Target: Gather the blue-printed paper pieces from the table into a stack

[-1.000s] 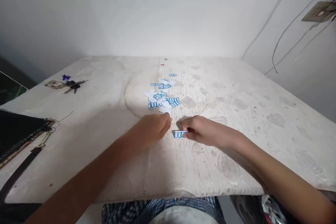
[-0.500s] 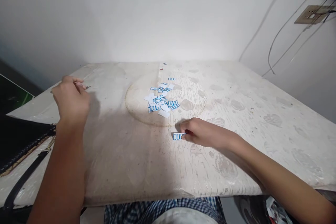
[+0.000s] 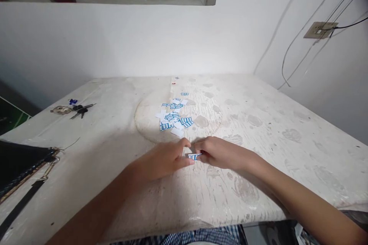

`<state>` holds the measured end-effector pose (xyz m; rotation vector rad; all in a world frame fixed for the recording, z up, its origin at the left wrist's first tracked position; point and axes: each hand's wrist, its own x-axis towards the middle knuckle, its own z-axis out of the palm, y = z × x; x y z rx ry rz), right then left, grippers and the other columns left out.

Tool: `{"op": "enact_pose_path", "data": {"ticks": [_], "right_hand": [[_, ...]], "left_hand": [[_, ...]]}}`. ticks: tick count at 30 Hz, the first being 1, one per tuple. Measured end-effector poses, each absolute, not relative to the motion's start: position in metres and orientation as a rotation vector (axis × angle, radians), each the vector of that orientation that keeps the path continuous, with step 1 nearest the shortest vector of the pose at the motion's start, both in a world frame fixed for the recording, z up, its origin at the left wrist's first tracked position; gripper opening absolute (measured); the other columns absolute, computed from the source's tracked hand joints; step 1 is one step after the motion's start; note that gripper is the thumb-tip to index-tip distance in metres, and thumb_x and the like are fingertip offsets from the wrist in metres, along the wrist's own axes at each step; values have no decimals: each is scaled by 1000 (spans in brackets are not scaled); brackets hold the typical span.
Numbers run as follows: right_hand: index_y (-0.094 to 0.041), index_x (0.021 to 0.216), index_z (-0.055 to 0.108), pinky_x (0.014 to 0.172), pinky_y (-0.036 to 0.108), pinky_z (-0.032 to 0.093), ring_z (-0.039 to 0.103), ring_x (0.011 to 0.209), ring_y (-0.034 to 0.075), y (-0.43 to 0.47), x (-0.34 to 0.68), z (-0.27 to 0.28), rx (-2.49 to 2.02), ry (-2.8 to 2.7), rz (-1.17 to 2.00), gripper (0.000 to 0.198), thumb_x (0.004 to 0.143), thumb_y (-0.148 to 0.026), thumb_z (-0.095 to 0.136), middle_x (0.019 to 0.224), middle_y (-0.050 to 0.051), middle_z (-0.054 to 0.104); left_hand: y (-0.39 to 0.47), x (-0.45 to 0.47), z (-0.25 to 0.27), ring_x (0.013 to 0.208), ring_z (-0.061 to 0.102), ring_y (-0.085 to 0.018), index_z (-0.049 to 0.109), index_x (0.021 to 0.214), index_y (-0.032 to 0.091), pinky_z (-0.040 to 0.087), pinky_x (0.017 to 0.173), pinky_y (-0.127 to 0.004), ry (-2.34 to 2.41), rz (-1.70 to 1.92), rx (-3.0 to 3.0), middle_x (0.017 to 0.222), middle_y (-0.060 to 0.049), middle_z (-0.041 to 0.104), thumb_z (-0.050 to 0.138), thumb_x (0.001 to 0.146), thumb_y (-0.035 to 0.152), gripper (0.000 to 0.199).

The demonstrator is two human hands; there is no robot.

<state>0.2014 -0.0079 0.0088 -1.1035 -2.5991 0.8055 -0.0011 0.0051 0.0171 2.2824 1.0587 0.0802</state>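
Note:
My right hand [image 3: 216, 152] pinches a small white paper piece [image 3: 193, 156] with blue printed boxes, just above or on the table; its fingertips hide the piece's right end. From the left, my left hand [image 3: 163, 157] comes up to the same piece, its thumb and forefinger apart on either side of the free end. Whether the left thumb touches it I cannot tell. Beyond both hands lies a loose pile of similar paper pieces [image 3: 172, 116], some blue-printed side up and others plain white.
A bunch of keys [image 3: 82, 110] with a tag [image 3: 61, 110] lies at the far left beside a small blue item [image 3: 73, 102]. A black bag [image 3: 23, 164] with a strap sits at the left edge. Behind the table [image 3: 115, 99] stands a white wall [image 3: 143, 42].
My left hand has moved from the keys at the far left to the paper piece in my right hand, and the keys now show. The view has tilted slightly upward.

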Motion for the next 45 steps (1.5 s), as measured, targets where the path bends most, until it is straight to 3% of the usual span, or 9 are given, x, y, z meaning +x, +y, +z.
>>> {"op": "enact_pose_path", "data": {"ticks": [6,11,17,22,25,34,38,42,45], "right_hand": [[-16,79,55,61,24,35,51,70,12,-11,206,16,-1054,-2596,866,9,81,-8,51,81,2,57],[-16,99,56,66,28,43,55,75,15,19,217,18,-1206,-2259,851,19,87,-27,46,91,6,60],[-14,122,49,95,41,32,37,120,28,79,195,-3,-1152,-2521,490,45,77,-13,48,126,13,47],[-14,92,61,70,31,41,53,84,22,91,182,9,-1207,-2636,607,27,66,-9,55,88,8,57],[-14,85,59,56,26,37,50,66,16,92,182,15,-1282,-2624,686,22,65,-8,53,75,4,55],[-12,91,59,67,27,40,53,82,19,87,177,12,-1435,-2509,693,24,67,-14,57,95,11,56],[-10,103,55,61,27,39,54,76,19,81,173,10,-1508,-2438,690,35,68,-14,55,93,11,57],[-13,85,59,51,25,35,51,59,15,81,174,7,-1513,-2423,719,18,69,-14,51,68,3,55],[-14,68,55,53,25,34,48,60,15,80,177,5,-1481,-2423,643,5,69,-13,51,65,2,51]], "left_hand": [[-2,3,-3,50,40,-10,46,74,18,21,47,-25,1019,103,2633,59,3,47,37,91,31,23],[-3,5,-6,49,42,-10,43,70,17,21,47,-24,975,126,2742,59,2,48,37,91,24,23],[-3,3,-10,54,48,-11,43,71,18,27,49,-25,937,204,2775,65,2,54,39,91,23,20],[-1,2,-13,54,49,-12,44,73,18,27,48,-26,925,220,2834,65,1,54,38,91,24,20],[-1,3,-13,54,49,-12,46,75,17,27,48,-25,927,197,2843,66,1,55,38,92,24,20],[-3,3,-13,57,53,-13,48,78,17,28,49,-26,946,147,2888,69,0,60,39,91,24,17],[-3,4,-13,56,53,-13,47,77,17,28,48,-26,957,134,2888,69,0,60,39,91,23,17],[-3,4,-13,56,55,-15,47,77,18,29,47,-27,956,144,2899,69,0,61,39,91,23,17],[-3,4,-14,57,56,-15,47,78,18,29,47,-27,964,144,2921,69,0,61,38,91,24,17]]}}
